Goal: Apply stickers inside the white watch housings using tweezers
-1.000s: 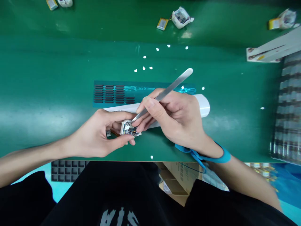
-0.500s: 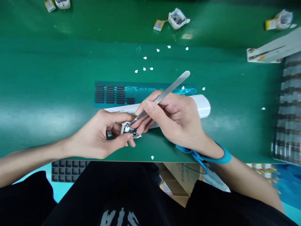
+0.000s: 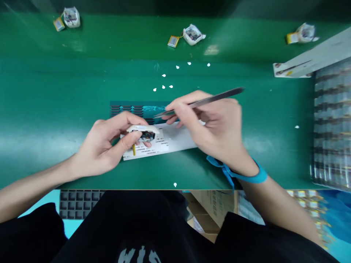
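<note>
The left hand [image 3: 106, 144] is clamping its fingers on a small white case [image 3: 145, 128], holding it over printed white paper [image 3: 181, 137] on the green worktop [image 3: 55, 142]. The right hand [image 3: 215, 126] is pinching metal tweezers [image 3: 219, 96], whose tips are hovering near the case, apart from it.

One white printed sheet [image 3: 178, 138] lies on the surface [image 3: 41, 128]. Four white device housings [image 3: 192, 34] show: three beyond the sheet, one over its left end. Three pouch batteries [image 3: 173, 41] also lie beyond it. Small white tabs [image 3: 163, 87] number nine: seven beyond the sheet, one to its right, one on its near side. One left hand [image 3: 106, 144], one right hand [image 3: 219, 124], one pair of tweezers [image 3: 216, 98].
</note>
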{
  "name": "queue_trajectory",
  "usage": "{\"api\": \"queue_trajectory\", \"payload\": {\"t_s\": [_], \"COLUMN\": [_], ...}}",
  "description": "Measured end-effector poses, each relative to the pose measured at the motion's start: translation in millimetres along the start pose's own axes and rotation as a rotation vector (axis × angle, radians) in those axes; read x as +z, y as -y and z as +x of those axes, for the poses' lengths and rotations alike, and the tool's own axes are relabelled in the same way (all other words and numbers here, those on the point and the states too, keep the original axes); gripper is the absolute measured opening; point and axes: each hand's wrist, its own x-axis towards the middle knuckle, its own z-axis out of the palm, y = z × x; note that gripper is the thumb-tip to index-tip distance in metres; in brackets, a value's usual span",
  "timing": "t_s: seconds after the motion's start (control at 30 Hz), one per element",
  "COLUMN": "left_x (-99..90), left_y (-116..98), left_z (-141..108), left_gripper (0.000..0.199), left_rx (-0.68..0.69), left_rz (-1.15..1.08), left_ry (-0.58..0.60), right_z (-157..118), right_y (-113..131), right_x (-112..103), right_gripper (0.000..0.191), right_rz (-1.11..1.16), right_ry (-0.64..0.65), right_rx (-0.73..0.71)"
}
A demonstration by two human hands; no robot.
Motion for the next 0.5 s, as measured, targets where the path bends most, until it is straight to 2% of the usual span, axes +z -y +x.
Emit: {"api": "queue_trajectory", "payload": {"t_s": [0.07,0.17,0.3,0.4,0.5], "left_x": [-4.0,-6.3,-4.1,-1.1,1.7], "left_y": [5,11,17,21,23], "left_z": [2,5,7,7,7], "left_gripper": [0.010,0.020,0.023,0.025,0.026], "left_rx": [0.171,0.350,0.301,0.238,0.225], "left_rz": [0.203,0.418,0.457,0.480,0.516], "left_ry": [-0.074,-0.073,0.016,0.067,0.065], "right_z": [1,2,2,0,-4], "right_y": [-8,-14,-16,-19,-24], "right_x": [2,4,4,3,5], "right_gripper": [0.026,0.029,0.033,0.025,0.016], "right_rz": [-0.105,-0.146,-0.193,-0.268,-0.319], "right_ry": [0.114,0.161,0.154,0.181,0.182], "right_rx": [-0.049,-0.066,-0.089,-0.152,-0.246]}}
